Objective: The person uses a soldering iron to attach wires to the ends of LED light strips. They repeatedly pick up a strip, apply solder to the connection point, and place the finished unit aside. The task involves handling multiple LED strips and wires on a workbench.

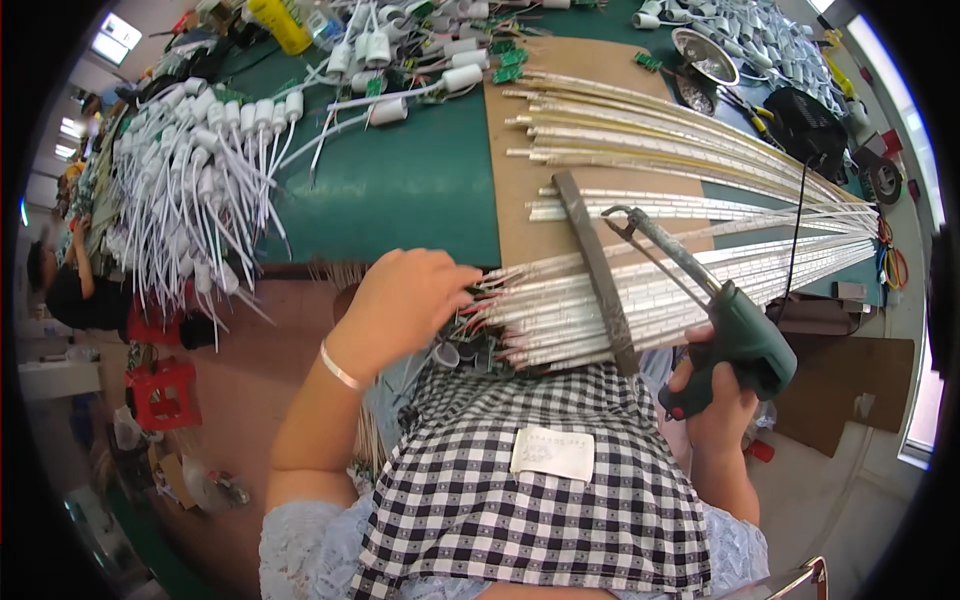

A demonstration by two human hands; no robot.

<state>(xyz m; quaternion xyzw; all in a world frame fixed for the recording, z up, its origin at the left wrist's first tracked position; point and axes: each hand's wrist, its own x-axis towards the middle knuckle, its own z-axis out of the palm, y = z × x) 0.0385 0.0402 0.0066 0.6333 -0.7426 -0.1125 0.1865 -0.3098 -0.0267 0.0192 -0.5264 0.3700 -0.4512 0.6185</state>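
My right hand (pixel 722 400) grips a dark green soldering gun (pixel 752 345) by its handle. Its long metal tip reaches up and left over a row of white LED strips (pixel 570 315). A flat dark bar (pixel 598 275) lies across these strips. At their left ends, where short red wires stick out, my left hand (pixel 410 300) is closed with its fingertips together. Whatever it pinches is mostly hidden by the fingers. Small green circuit boards (pixel 480 350) hang just below, against the checked apron (pixel 530 510).
White lamp bases with cables (pixel 200 180) are heaped at the left table edge. More strips (pixel 640 125) lie on brown cardboard (pixel 590 60). A metal bowl (pixel 705 57), a black device (pixel 810 125) and a tape roll (pixel 882 180) stand at the far right. A red stool (pixel 160 395) is on the floor.
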